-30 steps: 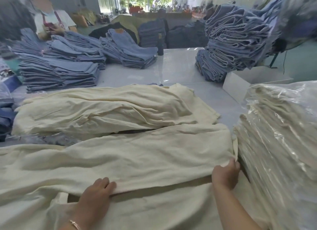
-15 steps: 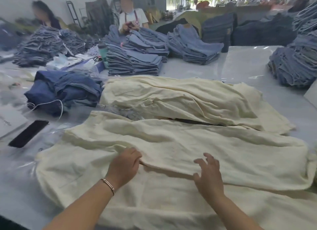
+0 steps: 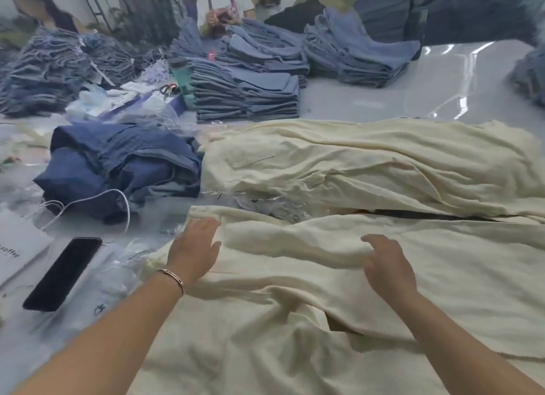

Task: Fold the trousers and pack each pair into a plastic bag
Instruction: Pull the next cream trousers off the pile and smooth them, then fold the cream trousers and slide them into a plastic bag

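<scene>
Since half a second ago the left hand (image 3: 194, 248) has let go of the fold it pinched and slid left to the cloth's left edge, and the right hand (image 3: 386, 265) has also shifted left along the crease. On the near left a dark phone (image 3: 63, 272) lies flat on the table (image 3: 413, 87), beside clear plastic bags (image 3: 118, 276). The left hand rests palm down on the cream trousers (image 3: 295, 321), fingers straight and close together, a bracelet (image 3: 172, 276) on the wrist. The trousers spread wide and wrinkled across the near table, a soft fold running left to right between the hands. The right hand hovers at that fold with fingers loosely spread and slightly bent, gripping nothing. Farther off lie another cream pile (image 3: 368, 164), a dark blue heap (image 3: 118, 164) to its left, and folded denim stacks (image 3: 244, 96).
</scene>
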Demonstrator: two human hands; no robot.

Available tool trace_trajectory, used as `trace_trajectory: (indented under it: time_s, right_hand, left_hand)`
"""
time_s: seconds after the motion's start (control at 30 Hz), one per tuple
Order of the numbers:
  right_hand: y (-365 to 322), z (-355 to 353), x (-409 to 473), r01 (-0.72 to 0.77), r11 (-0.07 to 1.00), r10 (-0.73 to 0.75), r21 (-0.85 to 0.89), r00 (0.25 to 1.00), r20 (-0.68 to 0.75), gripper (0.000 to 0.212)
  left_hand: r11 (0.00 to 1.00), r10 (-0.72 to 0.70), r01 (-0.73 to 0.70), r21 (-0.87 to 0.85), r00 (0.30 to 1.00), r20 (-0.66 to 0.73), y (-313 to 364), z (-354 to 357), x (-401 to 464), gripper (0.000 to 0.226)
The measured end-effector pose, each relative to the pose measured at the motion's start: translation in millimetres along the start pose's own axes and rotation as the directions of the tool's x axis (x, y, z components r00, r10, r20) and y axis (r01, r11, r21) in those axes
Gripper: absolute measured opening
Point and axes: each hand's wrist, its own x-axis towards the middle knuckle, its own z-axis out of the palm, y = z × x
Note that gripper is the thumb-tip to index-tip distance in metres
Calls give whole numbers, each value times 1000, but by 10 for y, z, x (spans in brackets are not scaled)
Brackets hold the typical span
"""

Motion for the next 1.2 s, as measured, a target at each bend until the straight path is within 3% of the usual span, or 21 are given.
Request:
trace_trajectory:
  time_s: [0.27, 0.4, 0.53, 0.67, 0.73, 0.8, 0.9, 1.03, 1.2]
  right_hand:
    - [-331, 325, 731, 80, 953, -48, -293, 992, 116, 51]
    - [-299, 384, 916, 4, 863, 48, -504, 995, 90, 35]
    - [-261, 289, 952, 0, 735, 78, -678, 993, 85, 20]
    - [-220, -66, 917, -28, 855, 93, -518, 991, 100, 5]
    - [-296, -364, 915, -63, 896, 35, -440, 997, -72, 8]
    - [-470, -630, 887, -46, 909, -79, -414, 957, -279, 17]
    - [-717, -841, 711, 28, 938, -192, -345, 872, -450, 22]
    - [-714, -872, 216, 186, 934, -314, -305, 835, -453, 21]
    - [-757, -1140, -565, 303, 858, -493, -415, 711, -501, 15]
  left_hand:
    - [982, 168, -174, 74, 983, 76, -322, 297, 901, 46]
    - [976, 180, -181, 124, 984, 15, -392, 417, 1016, 35]
    - [974, 174, -181, 136, 983, 61, -457, 384, 1071, 22]
    - [980, 185, -185, 77, 983, 0, -526, 73, 1112, 15]
    - [985, 162, -168, -36, 978, -135, -531, -199, 1157, 8]
    - [978, 109, -150, -145, 960, -258, -520, -470, 1200, 7]
    - [975, 23, -83, -208, 961, -277, -573, -719, 1106, 11]
    - [990, 82, -98, -98, 985, -153, -700, -754, 577, 17]
    - [971, 236, -203, 130, 912, -337, -764, -924, -111, 12]
